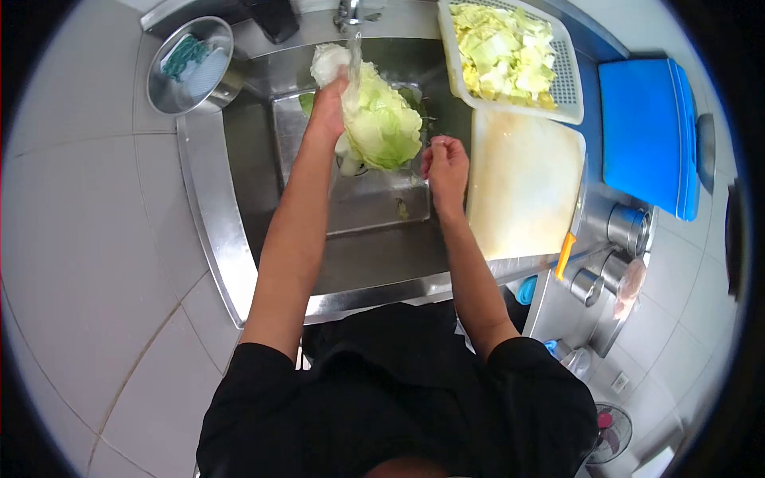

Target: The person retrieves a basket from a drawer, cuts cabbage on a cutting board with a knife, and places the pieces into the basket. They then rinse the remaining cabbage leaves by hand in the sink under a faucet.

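A pale green leafy cabbage (384, 127) is held over the metal sink (343, 263), under water running from the faucet (348, 14). My left hand (329, 107) is wrapped round its white stem end. To the right of the leaves, my right hand (446, 163) is apart from the cabbage, its fingers curled together; whether something small is between them is hidden. Loose bits of leaf lie on the sink floor. Chopped cabbage (506, 52) fills a white perforated basket (567, 72) at the upper right.
A stained white cutting board (526, 187) lies right of the sink, with an orange-handled knife (565, 255) at its lower right corner. A metal bowl with cloths (163, 97) stands at the upper left. Farther right are a blue box (647, 131) and metal containers (628, 227).
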`<action>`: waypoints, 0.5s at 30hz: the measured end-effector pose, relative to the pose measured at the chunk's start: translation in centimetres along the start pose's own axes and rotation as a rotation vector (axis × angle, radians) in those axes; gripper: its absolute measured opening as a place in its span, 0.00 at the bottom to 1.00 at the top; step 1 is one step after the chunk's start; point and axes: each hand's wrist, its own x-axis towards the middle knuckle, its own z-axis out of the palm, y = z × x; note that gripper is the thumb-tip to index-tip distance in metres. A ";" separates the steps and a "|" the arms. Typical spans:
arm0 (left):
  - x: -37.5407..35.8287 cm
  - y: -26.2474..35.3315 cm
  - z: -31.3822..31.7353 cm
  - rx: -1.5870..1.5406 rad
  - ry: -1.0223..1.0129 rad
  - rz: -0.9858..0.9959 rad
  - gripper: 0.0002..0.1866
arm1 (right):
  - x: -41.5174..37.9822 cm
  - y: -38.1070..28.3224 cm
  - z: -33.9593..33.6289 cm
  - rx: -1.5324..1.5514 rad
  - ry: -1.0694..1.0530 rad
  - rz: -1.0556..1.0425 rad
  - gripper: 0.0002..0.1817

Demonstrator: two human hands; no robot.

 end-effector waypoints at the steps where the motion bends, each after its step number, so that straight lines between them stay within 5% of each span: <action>1: 0.2 0.0 0.4 0.049 -0.011 0.049 0.20 | -0.5 0.1 0.0 -0.063 0.014 0.023 0.08; 5: 0.3 -0.3 1.0 0.091 -0.040 0.094 0.20 | -0.8 3.5 0.5 -0.432 -0.081 -0.027 0.15; 13: -2.0 0.3 4.4 0.231 0.148 0.204 0.18 | 0.0 6.3 1.7 -0.344 -0.239 0.022 0.13; 15: -1.6 0.1 3.6 0.265 0.170 0.233 0.19 | -0.6 6.5 1.4 0.128 -0.157 0.280 0.10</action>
